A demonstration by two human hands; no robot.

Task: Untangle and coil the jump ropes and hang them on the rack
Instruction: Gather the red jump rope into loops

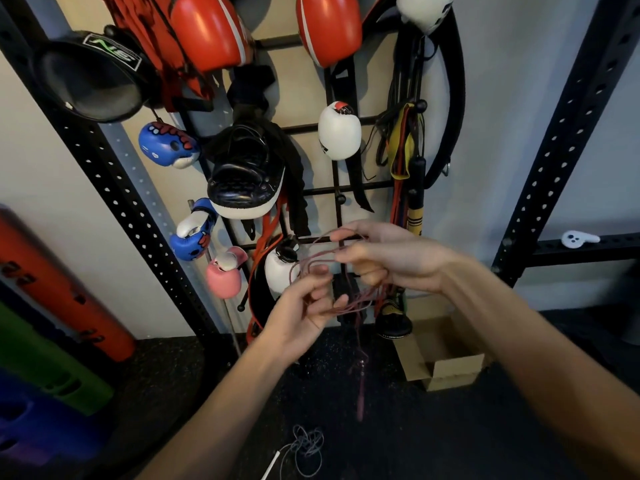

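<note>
Both hands hold a thin pink jump rope (349,301) in front of the black wall rack (335,188). My right hand (384,258) grips several loops of it, with strands running over the fingertips. My left hand (304,308) pinches strands just below and to the left. A loose end with its pink handle (361,393) hangs down toward the floor. A second rope, grey with a white handle (306,448), lies tangled on the dark floor between my forearms.
The rack carries boxing gloves, red pads, black mitts and several hung ropes and bands (403,147). An open cardboard box (446,351) stands on the floor at right. Perforated black uprights (568,126) flank the rack. Coloured foam blocks (59,306) sit at left.
</note>
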